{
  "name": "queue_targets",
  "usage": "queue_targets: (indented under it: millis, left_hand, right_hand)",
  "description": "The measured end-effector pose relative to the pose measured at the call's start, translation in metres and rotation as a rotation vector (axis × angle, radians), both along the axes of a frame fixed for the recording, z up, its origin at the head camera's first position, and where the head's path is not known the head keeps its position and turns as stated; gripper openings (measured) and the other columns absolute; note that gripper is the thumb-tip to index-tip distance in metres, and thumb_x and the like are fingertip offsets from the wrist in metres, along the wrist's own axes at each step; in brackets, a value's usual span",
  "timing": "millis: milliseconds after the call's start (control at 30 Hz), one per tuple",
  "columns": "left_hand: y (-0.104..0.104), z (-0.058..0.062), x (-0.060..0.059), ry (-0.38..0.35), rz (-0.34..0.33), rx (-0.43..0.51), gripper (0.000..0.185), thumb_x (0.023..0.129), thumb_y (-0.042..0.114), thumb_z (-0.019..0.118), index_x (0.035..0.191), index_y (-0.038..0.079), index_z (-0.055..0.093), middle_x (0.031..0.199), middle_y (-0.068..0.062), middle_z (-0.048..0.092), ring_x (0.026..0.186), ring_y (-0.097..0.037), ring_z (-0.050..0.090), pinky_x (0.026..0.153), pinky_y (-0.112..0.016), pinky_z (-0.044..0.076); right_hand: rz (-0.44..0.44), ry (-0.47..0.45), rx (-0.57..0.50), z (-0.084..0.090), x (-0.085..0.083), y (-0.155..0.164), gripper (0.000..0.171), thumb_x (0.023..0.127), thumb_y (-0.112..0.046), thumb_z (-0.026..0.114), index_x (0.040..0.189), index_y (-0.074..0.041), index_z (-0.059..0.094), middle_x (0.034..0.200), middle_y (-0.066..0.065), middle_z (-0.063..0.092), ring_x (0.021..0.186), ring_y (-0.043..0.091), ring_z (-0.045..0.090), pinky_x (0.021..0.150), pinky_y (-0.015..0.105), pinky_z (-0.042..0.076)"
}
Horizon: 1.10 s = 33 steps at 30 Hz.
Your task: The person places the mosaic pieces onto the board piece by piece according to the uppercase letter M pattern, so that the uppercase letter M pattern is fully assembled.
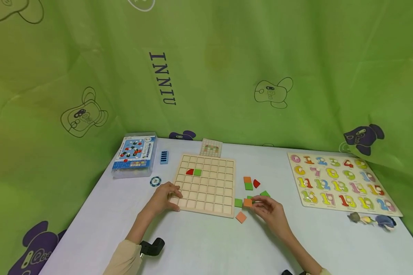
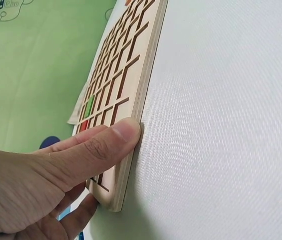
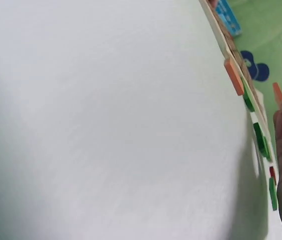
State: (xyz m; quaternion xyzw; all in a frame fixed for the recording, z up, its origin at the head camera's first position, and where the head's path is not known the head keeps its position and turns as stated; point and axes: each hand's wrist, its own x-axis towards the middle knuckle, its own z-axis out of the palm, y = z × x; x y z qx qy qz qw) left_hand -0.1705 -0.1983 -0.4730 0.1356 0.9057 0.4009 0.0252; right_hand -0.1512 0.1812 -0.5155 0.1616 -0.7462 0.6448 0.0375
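A wooden grid board (image 1: 211, 188) lies in the middle of the table, with a red quarter-circle tile (image 1: 190, 172) and a green square tile (image 1: 197, 172) side by side in its cells. My left hand (image 1: 163, 196) grips the board's near left corner; in the left wrist view its thumb (image 2: 106, 147) presses on the board's edge. My right hand (image 1: 270, 214) pinches an orange square tile (image 3: 278, 93) between thumb and fingertips, raised off the table. Below it lie several green tiles (image 1: 238, 203) and another orange tile (image 1: 241, 217), right of the board.
A pattern card (image 1: 211, 142) touches the board's far edge. To the left are a boxed set (image 1: 134, 156), a small blue block (image 1: 164, 157) and a round chip (image 1: 155, 181). A number puzzle board (image 1: 342, 183) lies at the right, with small figures (image 1: 366, 220) in front.
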Motion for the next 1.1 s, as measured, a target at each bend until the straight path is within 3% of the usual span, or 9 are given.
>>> queue_targets:
  millis: [833,1100]
  left_hand:
    - [0.000,-0.002,0.000,-0.013,0.020,-0.008,0.033,0.056,-0.001,0.088,0.085,0.001,0.071,0.108,-0.019,0.062,0.106,-0.040,0.055,0.094,-0.052,0.045]
    - [0.000,-0.003,0.000,-0.025,0.032,-0.010,0.033,0.056,-0.001,0.088,0.084,0.002,0.071,0.109,-0.019,0.062,0.107,-0.040,0.054,0.096,-0.052,0.044]
  right_hand:
    - [-0.084,0.015,-0.085,-0.002,-0.044,-0.022,0.029,0.080,0.012,0.068,0.108,0.015,0.059,0.108,0.033,0.061,0.084,0.006,0.065,0.075,0.018,0.055]
    - [-0.051,0.015,-0.094,-0.003,-0.056,-0.031,0.030,0.082,0.009,0.068,0.111,0.015,0.059,0.111,0.034,0.060,0.088,0.010,0.065,0.076,0.018,0.054]
